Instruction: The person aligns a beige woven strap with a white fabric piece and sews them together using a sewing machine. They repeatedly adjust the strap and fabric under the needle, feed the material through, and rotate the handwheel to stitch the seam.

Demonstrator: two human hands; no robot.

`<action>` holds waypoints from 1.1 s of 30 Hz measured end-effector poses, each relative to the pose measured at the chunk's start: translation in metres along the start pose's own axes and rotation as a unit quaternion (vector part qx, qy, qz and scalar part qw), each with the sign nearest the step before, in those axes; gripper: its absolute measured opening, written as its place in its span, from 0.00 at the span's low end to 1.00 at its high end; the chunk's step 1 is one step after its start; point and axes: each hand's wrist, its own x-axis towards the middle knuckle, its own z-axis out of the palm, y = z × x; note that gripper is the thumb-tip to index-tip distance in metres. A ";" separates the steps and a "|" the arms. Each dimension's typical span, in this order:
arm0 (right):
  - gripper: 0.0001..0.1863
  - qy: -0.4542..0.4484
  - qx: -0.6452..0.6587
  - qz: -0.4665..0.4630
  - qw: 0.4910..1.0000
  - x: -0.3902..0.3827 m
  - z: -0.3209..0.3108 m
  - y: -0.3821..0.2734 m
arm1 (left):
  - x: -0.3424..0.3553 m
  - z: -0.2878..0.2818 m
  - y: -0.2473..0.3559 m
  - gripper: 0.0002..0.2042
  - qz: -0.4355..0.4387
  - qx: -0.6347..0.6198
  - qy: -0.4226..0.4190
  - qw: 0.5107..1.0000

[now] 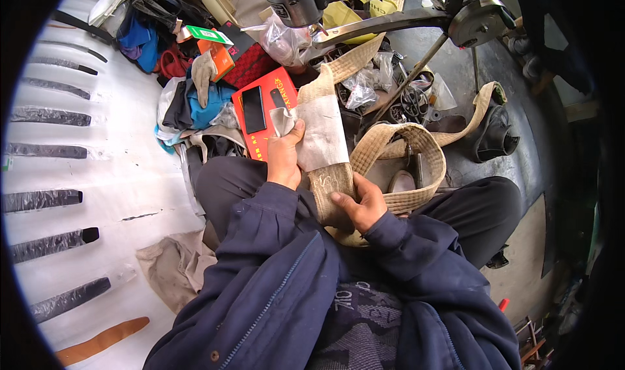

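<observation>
A long, beige stitched canvas strap (437,174) lies over my lap, looping to the right between my knees. Its wide pale panel (323,135) stands up in front of me, and a brownish patch (331,176) covers its lower part. My left hand (284,158) is closed on the panel's left edge, thumb on top, beside a small folded grey-white flap (281,121). Lower down, my right hand (362,204) grips the brownish patch's right side with the thumb pressed on its face. The fingers behind the strap are hidden.
A red box (277,82) with a black phone (254,109) on it lies beyond my left knee. Ahead stands a dark metal machine with a wheel (480,29). A black shoe (493,135) sits at right. Wrapped dark strips (49,200) line the white sheet at left, near crumpled beige cloth (176,266).
</observation>
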 end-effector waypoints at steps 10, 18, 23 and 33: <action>0.16 -0.054 -0.137 -0.019 0.989 -0.008 -0.002 0.005 | 0.003 -0.004 -0.005 0.13 -0.039 -0.013 -0.012 0.999; 0.25 0.018 -0.021 -0.042 0.999 0.013 -0.018 -0.015 | -0.006 0.005 0.003 0.12 0.009 -0.002 0.007 1.000; 0.24 0.065 0.002 0.004 0.998 0.059 -0.034 -0.038 | -0.012 0.012 0.001 0.14 0.032 0.054 -0.028 0.998; 0.21 -0.042 0.114 0.058 0.991 0.104 -0.037 -0.035 | -0.020 0.019 0.000 0.13 0.062 0.093 -0.047 0.993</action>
